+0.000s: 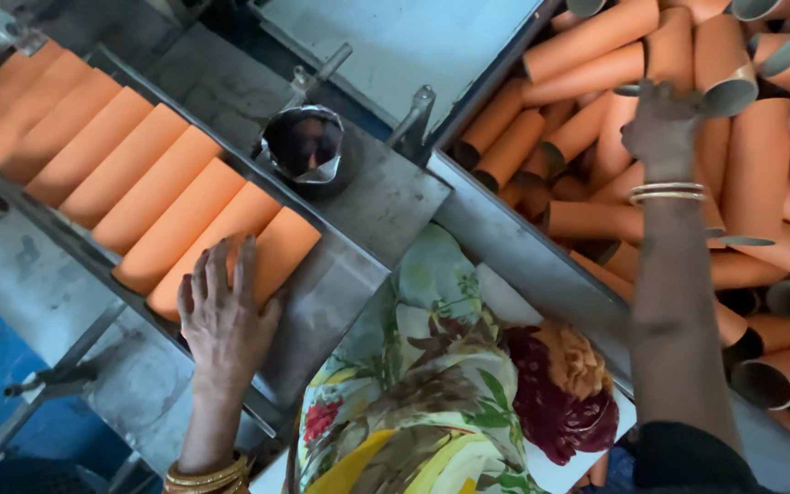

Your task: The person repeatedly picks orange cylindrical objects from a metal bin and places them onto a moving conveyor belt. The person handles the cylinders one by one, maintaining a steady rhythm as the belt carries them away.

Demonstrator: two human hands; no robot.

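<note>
The left hand point(223, 311) lies flat, fingers spread, on the last orange tube point(258, 261) of a row in a slanted metal tray point(340, 293) at seven o'clock. The right hand point(662, 123), at two o'clock, reaches into a bin point(505, 229) of loose tubes point(761, 165), fingers curled on one; grip unclear.

Right hand point(662, 128) fingers hidden among orange tubes point(761, 165), bin cut off at edge
</note>
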